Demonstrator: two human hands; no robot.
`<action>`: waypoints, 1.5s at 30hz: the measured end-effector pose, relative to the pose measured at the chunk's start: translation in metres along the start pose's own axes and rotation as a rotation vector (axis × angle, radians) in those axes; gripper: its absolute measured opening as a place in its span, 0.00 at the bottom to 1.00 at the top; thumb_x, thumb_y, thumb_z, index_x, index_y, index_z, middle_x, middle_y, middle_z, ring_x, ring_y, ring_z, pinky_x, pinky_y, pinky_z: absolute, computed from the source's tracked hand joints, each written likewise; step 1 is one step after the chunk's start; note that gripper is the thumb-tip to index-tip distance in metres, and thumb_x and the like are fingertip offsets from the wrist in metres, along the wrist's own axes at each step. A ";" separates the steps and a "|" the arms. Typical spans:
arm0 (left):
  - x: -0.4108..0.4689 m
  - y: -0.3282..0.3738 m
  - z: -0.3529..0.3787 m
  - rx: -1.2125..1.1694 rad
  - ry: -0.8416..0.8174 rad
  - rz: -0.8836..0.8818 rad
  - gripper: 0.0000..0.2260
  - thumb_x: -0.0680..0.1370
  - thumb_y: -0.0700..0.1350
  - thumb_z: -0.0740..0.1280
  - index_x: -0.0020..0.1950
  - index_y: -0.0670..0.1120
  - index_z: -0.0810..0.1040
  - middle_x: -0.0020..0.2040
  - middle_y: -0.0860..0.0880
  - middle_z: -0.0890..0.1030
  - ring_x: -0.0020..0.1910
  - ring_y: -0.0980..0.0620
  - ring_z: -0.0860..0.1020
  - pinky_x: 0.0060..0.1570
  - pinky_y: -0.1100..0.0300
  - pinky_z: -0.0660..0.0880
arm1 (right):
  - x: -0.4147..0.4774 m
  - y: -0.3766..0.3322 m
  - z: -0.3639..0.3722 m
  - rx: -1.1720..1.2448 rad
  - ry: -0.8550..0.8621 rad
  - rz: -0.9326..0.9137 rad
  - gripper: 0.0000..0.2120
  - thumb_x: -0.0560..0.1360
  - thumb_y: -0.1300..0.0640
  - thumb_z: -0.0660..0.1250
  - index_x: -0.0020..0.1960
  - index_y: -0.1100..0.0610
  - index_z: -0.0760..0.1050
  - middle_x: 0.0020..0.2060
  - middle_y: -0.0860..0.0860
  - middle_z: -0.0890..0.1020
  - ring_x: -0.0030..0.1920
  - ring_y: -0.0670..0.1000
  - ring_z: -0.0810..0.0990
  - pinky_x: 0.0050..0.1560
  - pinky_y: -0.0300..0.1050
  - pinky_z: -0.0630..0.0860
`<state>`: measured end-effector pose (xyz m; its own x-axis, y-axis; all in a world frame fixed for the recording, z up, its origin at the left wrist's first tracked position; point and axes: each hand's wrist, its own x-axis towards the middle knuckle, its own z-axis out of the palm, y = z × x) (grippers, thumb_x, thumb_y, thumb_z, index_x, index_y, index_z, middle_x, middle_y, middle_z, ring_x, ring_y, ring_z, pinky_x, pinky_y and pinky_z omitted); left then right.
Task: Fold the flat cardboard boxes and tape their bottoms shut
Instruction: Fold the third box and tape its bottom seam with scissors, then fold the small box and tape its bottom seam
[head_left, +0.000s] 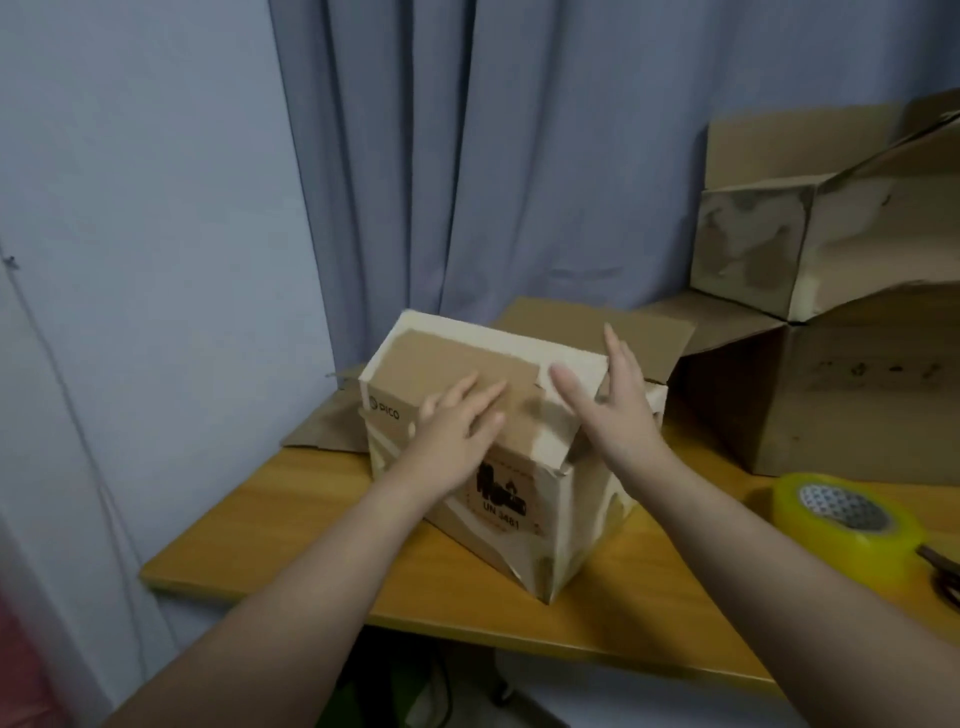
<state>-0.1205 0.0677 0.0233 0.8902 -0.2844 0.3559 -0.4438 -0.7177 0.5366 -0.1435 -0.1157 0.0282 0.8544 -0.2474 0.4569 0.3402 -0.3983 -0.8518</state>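
A worn brown cardboard box (519, 509) with torn white patches and a "UN 3481" mark stands on the wooden table (291, 525), one corner toward me. My left hand (457, 421) lies flat with straight fingers on a folded top flap. To its right, my right hand (608, 400) is open and upright, its palm against the edge of the neighbouring flap. Another flap (644, 332) sticks out flat behind the box. A roll of yellow tape (847, 525) lies on the table at the right.
Two bigger cardboard boxes are stacked at the back right, the upper box (810, 249) open, the lower box (831, 395) behind the tape. A flat piece of cardboard (327, 426) lies left of the box. A blue curtain hangs behind the table.
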 end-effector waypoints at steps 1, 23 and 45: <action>0.002 -0.004 0.002 0.029 0.000 0.015 0.19 0.82 0.57 0.54 0.73 0.64 0.61 0.77 0.58 0.55 0.75 0.48 0.50 0.72 0.43 0.49 | -0.001 0.004 0.001 -0.027 -0.014 -0.008 0.40 0.72 0.38 0.67 0.77 0.45 0.51 0.75 0.49 0.61 0.73 0.51 0.61 0.72 0.50 0.60; 0.080 -0.076 0.022 0.124 0.239 -0.278 0.34 0.69 0.64 0.70 0.70 0.52 0.64 0.65 0.44 0.60 0.58 0.40 0.72 0.56 0.49 0.72 | 0.036 0.032 0.014 -1.227 -0.389 -0.204 0.31 0.77 0.33 0.45 0.77 0.42 0.48 0.76 0.53 0.56 0.75 0.58 0.53 0.75 0.59 0.49; 0.120 -0.192 0.081 0.617 -0.355 -0.212 0.38 0.76 0.71 0.47 0.78 0.47 0.55 0.78 0.48 0.55 0.76 0.48 0.57 0.71 0.49 0.57 | 0.139 0.117 0.055 -1.355 0.041 0.143 0.21 0.81 0.46 0.49 0.73 0.48 0.52 0.73 0.59 0.57 0.75 0.62 0.49 0.71 0.71 0.44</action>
<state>0.0802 0.1194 -0.0989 0.9765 -0.2132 -0.0328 -0.2133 -0.9770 0.0014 0.0370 -0.1482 -0.0222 0.8290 -0.3760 0.4141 -0.4188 -0.9080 0.0139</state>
